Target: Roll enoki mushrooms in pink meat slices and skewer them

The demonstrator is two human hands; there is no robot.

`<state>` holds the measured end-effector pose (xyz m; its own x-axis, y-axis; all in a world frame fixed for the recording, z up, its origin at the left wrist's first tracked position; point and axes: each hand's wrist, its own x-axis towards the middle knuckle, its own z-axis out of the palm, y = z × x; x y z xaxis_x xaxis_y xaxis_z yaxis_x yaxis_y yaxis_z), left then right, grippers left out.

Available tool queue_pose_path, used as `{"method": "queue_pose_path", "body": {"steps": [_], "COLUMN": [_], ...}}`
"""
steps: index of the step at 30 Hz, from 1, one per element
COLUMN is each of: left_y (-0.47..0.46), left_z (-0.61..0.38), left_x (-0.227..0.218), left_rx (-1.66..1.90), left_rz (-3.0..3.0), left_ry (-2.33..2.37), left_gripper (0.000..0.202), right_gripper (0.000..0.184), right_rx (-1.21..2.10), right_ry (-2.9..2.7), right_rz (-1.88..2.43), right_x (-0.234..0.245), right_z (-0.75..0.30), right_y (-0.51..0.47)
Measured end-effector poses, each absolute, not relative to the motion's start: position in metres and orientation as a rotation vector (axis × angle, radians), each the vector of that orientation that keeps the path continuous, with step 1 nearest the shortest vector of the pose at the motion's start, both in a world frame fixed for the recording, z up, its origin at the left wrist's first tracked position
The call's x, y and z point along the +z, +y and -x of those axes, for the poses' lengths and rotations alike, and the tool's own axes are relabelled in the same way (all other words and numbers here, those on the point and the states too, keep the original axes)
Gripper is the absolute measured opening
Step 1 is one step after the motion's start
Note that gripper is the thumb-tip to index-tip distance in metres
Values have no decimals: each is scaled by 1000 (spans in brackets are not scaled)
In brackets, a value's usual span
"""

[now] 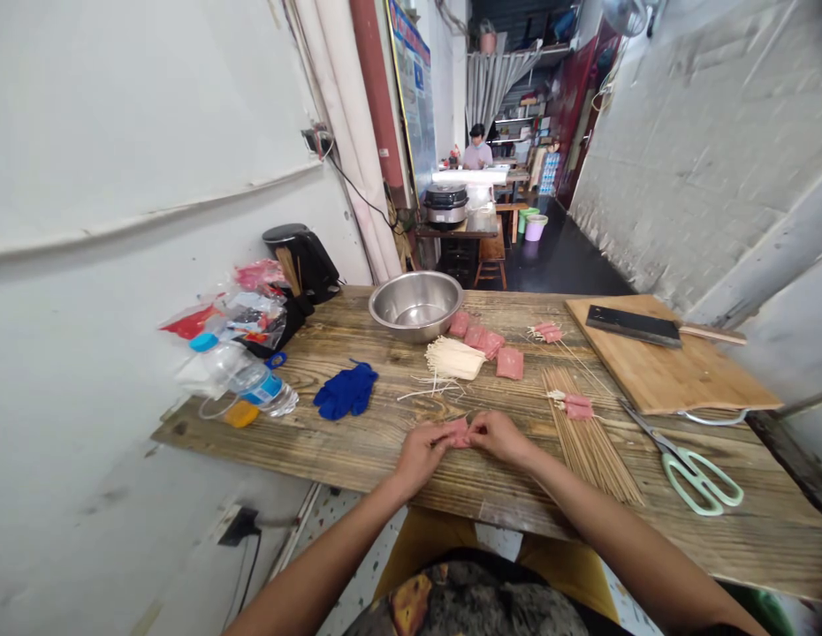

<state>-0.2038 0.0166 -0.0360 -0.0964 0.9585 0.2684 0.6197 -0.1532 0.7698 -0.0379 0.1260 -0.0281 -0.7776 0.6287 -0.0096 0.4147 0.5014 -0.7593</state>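
Note:
A pink slice of meat [459, 432] lies at the near side of the wooden table, pinched at both ends by my fingers. My left hand [422, 452] grips its left end, and my right hand [498, 436] has the right end. Whether anything is wrapped inside the slice I cannot make out. Beyond the hands is a bundle of enoki mushrooms [454, 358], with loose strands [435, 387] in front of it. More meat slices [510, 363] sit beside the bundle. To the right, skewered meat rolls [579, 405] with mushroom tips sticking out rest on bamboo skewers [593, 450].
A steel bowl [416, 305] stands at the table's back edge. Blue gloves [346, 390] and a water bottle [255, 380] lie left. Green-handled scissors [696, 473] and a cutting board [689, 375] with a cleaver [633, 325] are right. A person [478, 152] sits far back.

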Motion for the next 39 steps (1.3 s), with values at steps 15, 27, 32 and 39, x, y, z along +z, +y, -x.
{"method": "queue_pose_path", "body": {"steps": [15, 27, 32, 39], "left_y": [8, 12, 11, 11], "left_z": [207, 201, 198, 197], "left_x": [-33, -32, -33, -39], "left_rx": [853, 850, 830, 878], "left_rz": [-2605, -2487, -2455, -2409], "left_ry": [1612, 1763, 1860, 1863], "left_gripper": [31, 25, 26, 25], "right_gripper": [9, 8, 20, 22], "right_rx": [1321, 1299, 811, 0], "right_ry": [-2577, -2616, -2529, -2638], "right_rz": [1161, 1192, 910, 418], "right_x": [-12, -11, -5, -27], "right_z": [54, 55, 31, 19], "right_y": [141, 145, 132, 87]}}
